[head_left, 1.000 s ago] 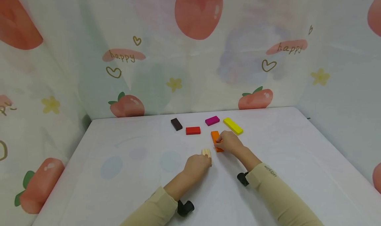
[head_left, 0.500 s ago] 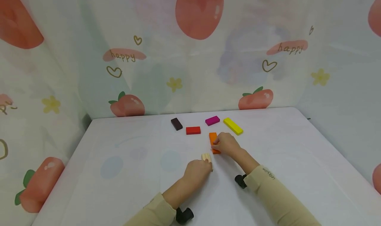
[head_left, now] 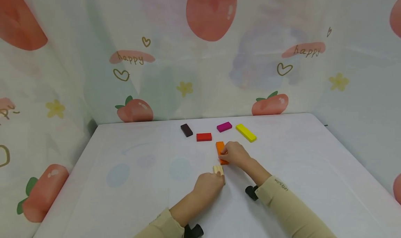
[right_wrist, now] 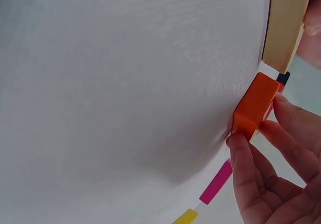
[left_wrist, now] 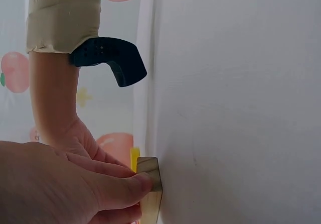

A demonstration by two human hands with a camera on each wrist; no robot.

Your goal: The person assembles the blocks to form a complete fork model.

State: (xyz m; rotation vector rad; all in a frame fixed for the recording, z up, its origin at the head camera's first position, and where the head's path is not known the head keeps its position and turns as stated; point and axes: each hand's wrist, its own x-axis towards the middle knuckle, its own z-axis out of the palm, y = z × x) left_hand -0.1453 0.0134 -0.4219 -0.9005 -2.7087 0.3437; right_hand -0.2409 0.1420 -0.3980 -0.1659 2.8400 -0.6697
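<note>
I watched the pale desk (head_left: 138, 199), where the left hand (head_left: 208, 186) lay on the near side of the orange block (head_left: 220, 146), its grip closed around the cream block (head_left: 217, 169); the right hand (head_left: 235, 153), to the orange block's right, pinched that block itself. Both long axes ran roughly front to back, nearly in line. I judged the orange block's near end, just beside the cream one's far end, mattered most; whether they touched, I couldn't tell.

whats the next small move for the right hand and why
The right hand should probably slide the orange block slightly toward the pale block: it pinches the orange one, the left hand grips the pale one, and the right wrist view shows a narrow gap between their near ends.
</note>
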